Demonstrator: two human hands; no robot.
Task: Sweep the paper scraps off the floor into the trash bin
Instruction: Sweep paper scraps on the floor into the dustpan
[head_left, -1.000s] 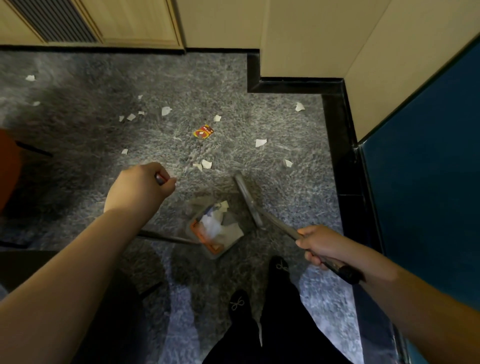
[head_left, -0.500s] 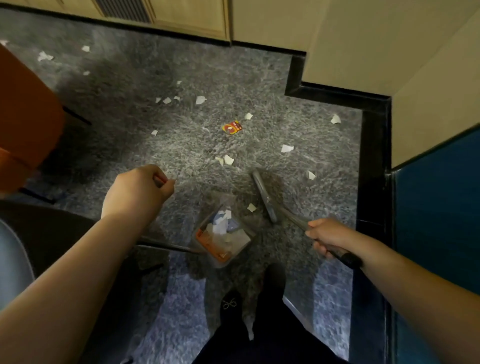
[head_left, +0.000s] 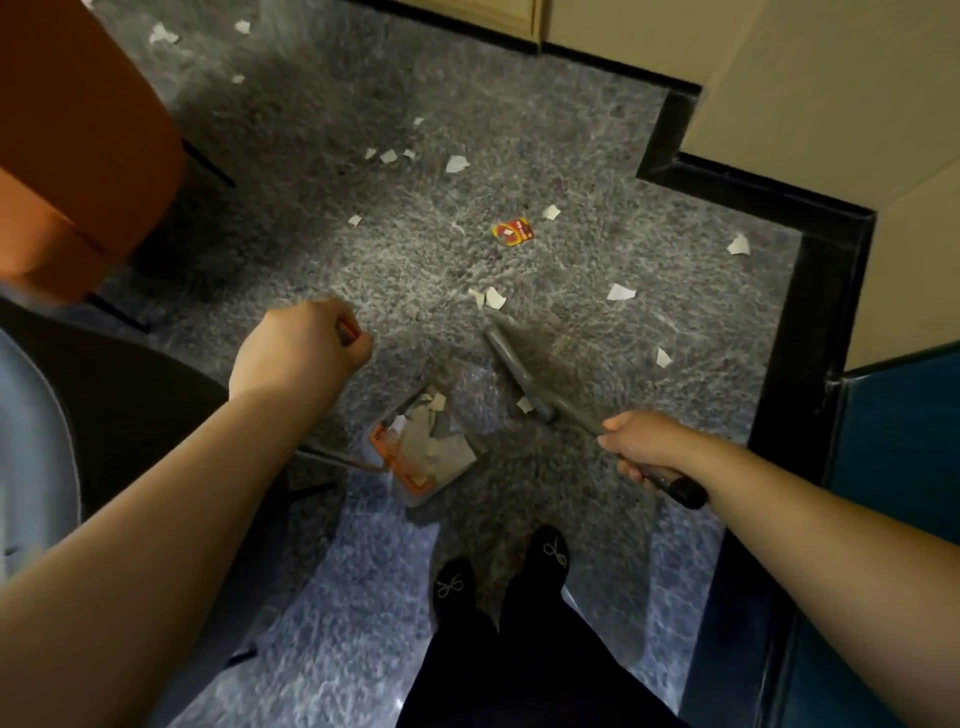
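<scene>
White paper scraps (head_left: 621, 292) scattered on floor, some in dustpan (head_left: 431, 457)

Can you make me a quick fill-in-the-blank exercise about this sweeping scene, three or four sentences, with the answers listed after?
1. The right hand grips the handle of the ____.
2. The scraps already collected lie in the dustpan, whose inner rim is coloured ____.
3. The red and yellow wrapper lies on the ____, not in the dustpan.
4. The left hand grips the long handle of the ____.

Missing words: broom; orange; floor; dustpan
</scene>
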